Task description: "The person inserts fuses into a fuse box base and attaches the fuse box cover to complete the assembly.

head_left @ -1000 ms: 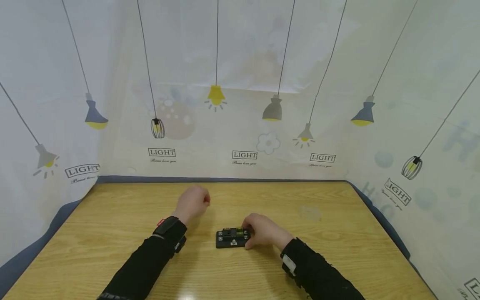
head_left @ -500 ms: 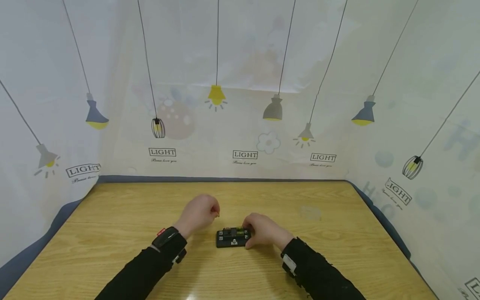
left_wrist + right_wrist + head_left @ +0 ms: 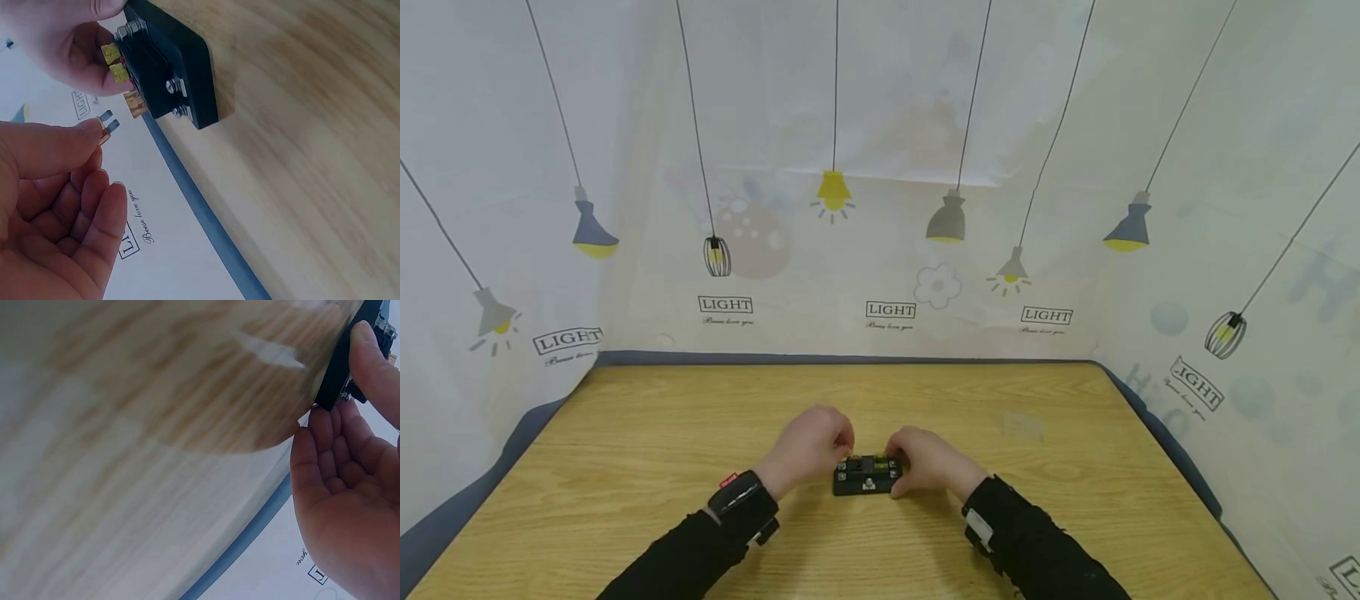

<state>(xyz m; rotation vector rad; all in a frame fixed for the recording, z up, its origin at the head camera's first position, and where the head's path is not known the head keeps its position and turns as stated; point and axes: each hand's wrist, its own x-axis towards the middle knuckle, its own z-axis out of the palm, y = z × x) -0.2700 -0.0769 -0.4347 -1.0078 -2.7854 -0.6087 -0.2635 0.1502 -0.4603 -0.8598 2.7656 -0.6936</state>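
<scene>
A black fuse block (image 3: 865,482) with metal terminal screws rests on the wooden table in the head view. My right hand (image 3: 931,461) grips its right end, thumb at the near side and fingers behind. Two yellow blade fuses (image 3: 117,72) and an orange-brown one (image 3: 135,104) sit in the block in the left wrist view. My left hand (image 3: 811,442), at the block's left end, pinches a small orange-brown blade fuse (image 3: 105,134) between thumb and index finger. Its two metal prongs point toward the block, a short gap apart in the left wrist view.
The wooden table (image 3: 647,433) stretches around both hands. At its back and sides stands a pale cloth backdrop (image 3: 887,250) printed with lamps, with a blue-grey strip (image 3: 850,359) along the table's far edge.
My left hand has come down toward me and to the right, from behind and left of the fuse block to its left end. My right hand and the block have stayed in place.
</scene>
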